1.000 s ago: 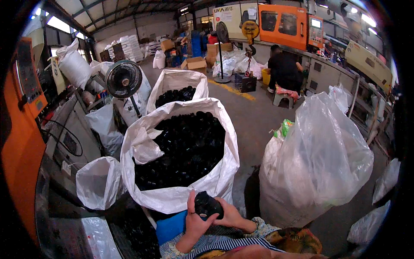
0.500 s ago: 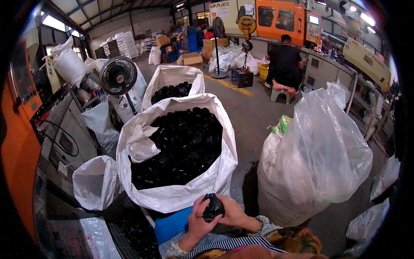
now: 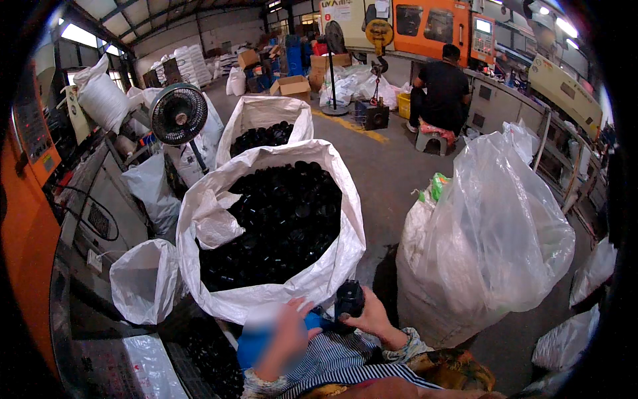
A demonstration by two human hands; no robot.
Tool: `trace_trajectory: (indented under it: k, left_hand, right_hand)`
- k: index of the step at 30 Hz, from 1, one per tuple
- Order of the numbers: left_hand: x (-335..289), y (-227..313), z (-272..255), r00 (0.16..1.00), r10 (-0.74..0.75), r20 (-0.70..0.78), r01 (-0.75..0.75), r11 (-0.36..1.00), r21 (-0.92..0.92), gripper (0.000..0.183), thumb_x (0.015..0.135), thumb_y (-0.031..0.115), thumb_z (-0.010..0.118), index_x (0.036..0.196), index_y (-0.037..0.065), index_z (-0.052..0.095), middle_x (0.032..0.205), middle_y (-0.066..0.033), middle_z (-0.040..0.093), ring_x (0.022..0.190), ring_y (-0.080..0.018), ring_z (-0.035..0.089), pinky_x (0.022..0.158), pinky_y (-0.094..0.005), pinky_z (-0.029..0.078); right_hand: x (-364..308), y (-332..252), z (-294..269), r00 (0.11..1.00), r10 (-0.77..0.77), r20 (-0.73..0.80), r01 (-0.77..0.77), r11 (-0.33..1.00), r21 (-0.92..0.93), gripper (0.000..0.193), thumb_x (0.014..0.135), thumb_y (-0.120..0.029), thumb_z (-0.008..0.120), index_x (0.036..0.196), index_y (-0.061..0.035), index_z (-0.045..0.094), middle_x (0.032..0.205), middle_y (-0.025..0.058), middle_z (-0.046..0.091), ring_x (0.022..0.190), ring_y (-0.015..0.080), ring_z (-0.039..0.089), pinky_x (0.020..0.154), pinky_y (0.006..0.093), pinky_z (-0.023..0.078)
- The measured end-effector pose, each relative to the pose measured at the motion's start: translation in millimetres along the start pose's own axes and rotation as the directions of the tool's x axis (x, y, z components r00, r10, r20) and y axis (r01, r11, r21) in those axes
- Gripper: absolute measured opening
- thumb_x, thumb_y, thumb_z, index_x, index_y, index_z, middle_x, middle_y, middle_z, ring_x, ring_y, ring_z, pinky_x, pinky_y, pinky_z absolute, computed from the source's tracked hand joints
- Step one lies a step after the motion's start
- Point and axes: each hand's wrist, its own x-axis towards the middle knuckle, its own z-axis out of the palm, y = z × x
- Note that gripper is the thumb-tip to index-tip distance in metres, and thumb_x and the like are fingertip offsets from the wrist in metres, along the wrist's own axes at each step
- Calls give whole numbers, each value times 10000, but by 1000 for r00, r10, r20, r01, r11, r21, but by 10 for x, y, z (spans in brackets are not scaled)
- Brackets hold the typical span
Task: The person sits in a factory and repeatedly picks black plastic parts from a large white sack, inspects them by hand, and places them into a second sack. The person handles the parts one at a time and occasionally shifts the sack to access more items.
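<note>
In my right hand (image 3: 373,320) is a black round plastic part (image 3: 350,298), gripped by its side at the near right rim of a big white woven sack (image 3: 266,306). My left hand (image 3: 290,332) is apart from that part, just left of it, over the sack's near edge and my lap. Its fingers look spread and hold nothing visible, though the hand is partly blurred. Many small black plastic pieces (image 3: 286,219) fill the sack. A crumpled white flap (image 3: 217,219) lies on them at the left.
A second sack (image 3: 302,126) of black pieces stands behind. On the right rises a tall sack with a clear plastic bag (image 3: 492,233). A fan (image 3: 178,114) and a small white sack (image 3: 147,282) are at the left. A person (image 3: 442,93) sits on a stool farther off.
My left hand has come off the black part and moved left. My right hand has shifted slightly right and up, with the part now tilted up in it.
</note>
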Motion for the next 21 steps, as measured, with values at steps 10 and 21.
trace_trajectory:
  k: [10,21]
  left_hand:
    - [-1064,-1413,434,946,-217,-239,297,876,380,448,787,244,684,1167,50,550,1154,-161,550,1086,-352,506,910,-457,417]
    - [-1269,-1538,687,911,-168,-376,320,864,389,386,875,204,578,1209,25,503,1098,-167,564,956,-305,559,838,-429,461]
  right_hand:
    - [-149,1264,240,987,1,-159,-32,981,-193,742,552,-296,830,1150,-23,487,1043,196,572,999,368,544,853,425,447]
    - [-889,2513,1088,743,668,-50,-668,744,-3,871,614,-288,808,1301,19,369,1084,218,588,998,353,580,867,417,466]
